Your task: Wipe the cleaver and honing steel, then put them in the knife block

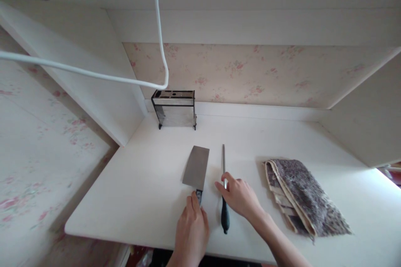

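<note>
A cleaver (pixel 196 167) with a broad grey blade and a dark handle lies on the white counter, blade pointing away from me. My left hand (pixel 192 225) is closed around its handle, hiding most of it. To the right lies a sharpening steel (pixel 225 215), its thin metal rod pointing toward the wall and its black handle toward me. My right hand (pixel 239 195) reaches over from the right, thumb and fingers closed about the steel just above the handle. The black handle itself shows below the hand, uncovered.
A folded grey-brown towel (pixel 308 198) rests right of my right hand. At the back left stands a metal toaster-like box (pixel 175 112). A white cable (pixel 109 77) hangs across the upper left. Cabinet panels enclose the white counter (pixel 131 200) on both sides.
</note>
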